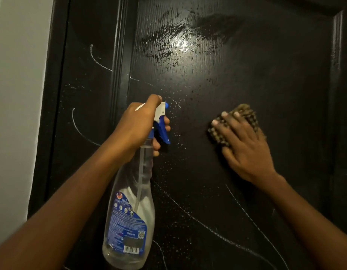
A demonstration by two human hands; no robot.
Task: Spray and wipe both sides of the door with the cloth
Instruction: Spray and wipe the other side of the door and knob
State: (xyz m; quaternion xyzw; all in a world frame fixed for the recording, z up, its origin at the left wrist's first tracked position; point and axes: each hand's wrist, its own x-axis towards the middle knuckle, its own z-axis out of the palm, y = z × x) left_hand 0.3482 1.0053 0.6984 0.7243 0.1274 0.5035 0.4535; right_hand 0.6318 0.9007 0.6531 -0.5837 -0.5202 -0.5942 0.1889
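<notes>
Well, I saw left hand point(137, 123) curled round spray bottle point(133, 211) neck, finger at trigger; right hand point(244, 145) spread flat, pressing cloth point(244, 112) on door point(227, 65), mid-panel; cloth looked soft, bunchable; bottle seemed light, wet-slippery; neck best hold.

A plain pale wall point(17, 94) fills the left side from top to bottom, looking a bit grey in the dim light, and right next to it, touching its edge, runs a thin dark frame point(55, 94) that slants as it goes down.
</notes>
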